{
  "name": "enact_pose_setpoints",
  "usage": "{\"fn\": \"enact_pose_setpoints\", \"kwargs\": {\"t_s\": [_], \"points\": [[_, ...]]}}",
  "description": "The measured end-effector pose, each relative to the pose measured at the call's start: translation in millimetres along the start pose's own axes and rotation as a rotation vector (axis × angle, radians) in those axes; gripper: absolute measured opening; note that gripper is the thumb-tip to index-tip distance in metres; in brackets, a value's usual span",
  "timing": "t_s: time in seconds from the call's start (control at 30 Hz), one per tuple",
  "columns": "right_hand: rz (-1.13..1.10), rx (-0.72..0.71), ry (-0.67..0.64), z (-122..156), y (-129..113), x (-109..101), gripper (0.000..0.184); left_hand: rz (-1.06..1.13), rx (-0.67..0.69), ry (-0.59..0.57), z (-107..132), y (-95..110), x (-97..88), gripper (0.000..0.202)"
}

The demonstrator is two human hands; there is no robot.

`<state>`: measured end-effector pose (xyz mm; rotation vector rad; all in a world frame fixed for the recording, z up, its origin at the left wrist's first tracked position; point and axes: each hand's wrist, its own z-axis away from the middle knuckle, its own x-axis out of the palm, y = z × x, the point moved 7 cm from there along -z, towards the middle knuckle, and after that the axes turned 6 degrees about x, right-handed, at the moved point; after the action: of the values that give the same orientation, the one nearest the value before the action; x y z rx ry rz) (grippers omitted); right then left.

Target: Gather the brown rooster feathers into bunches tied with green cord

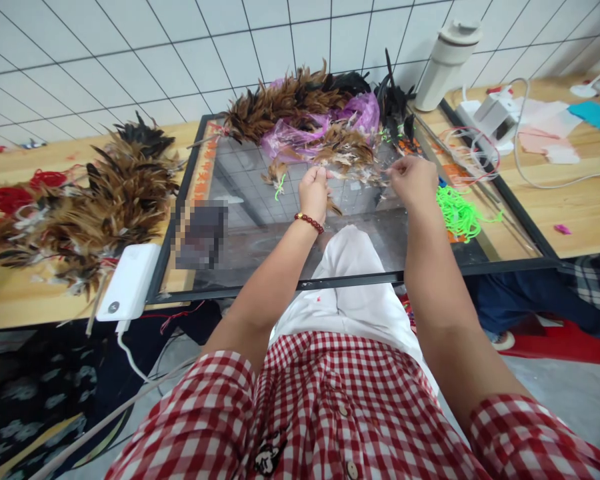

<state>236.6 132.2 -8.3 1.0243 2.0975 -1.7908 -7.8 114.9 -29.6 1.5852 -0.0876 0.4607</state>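
Observation:
My left hand, with a beaded bracelet at its wrist, is closed in a pinch over the glass-topped board. A small brown feather sticks out from under this hand, seemingly held in it. Across from it, my right hand is also pinched shut; what lies between its fingertips is too small to make out. Just beyond both hands lies a loose pile of brown feathers with pale ends. Left of my left hand is a small feather tuft with a bright green tie.
The black-framed glass board sits on a wooden table. On it are a feather garland, purple plastic, black feathers and green cords. More feathers, a white power bank, a bottle and cables surround it.

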Motion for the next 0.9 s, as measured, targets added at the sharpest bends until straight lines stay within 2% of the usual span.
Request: {"fn": "enact_pose_setpoints", "kwargs": {"t_s": [0.03, 0.1, 0.23, 0.33, 0.43, 0.53, 0.63, 0.77, 0.83, 0.9], "points": [[0.060, -0.016, 0.064, -1, 1, -1, 0.026, 0.000, 0.004, 0.019, 0, 1, -1.1, 0.039], [0.125, -0.062, 0.096, -2, -2, 6, 0.021, -0.008, 0.001, 0.040, 1, 1, -1.2, 0.039], [0.243, -0.192, 0.075, 5, -17, 30, 0.038, -0.015, 0.005, 0.036, 4, 2, 2.3, 0.041], [0.331, -0.173, 0.026, 6, -16, 42, 0.033, -0.022, 0.014, 0.033, 4, 3, 3.1, 0.042], [0.302, -0.124, 0.018, -1, -9, 35, 0.028, -0.025, 0.014, 0.034, 3, 2, 1.5, 0.040], [0.195, -0.155, 0.048, -6, -11, 18, 0.030, -0.020, 0.022, 0.035, 0, -1, -0.3, 0.038], [0.120, -0.246, -0.056, 1, -23, 17, 0.022, -0.038, 0.062, 0.023, -2, -2, -0.2, 0.037], [0.033, -0.377, -0.322, 26, -49, 38, 0.012, -0.156, 0.220, -0.080, 0, 6, 7.4, 0.034], [-0.006, -0.414, -0.359, 35, -60, 44, 0.011, -0.240, 0.296, -0.144, 2, 10, 12.1, 0.032], [-0.037, -0.448, -0.333, 39, -68, 45, 0.011, -0.315, 0.316, -0.186, 5, 8, 14.5, 0.033]]}}
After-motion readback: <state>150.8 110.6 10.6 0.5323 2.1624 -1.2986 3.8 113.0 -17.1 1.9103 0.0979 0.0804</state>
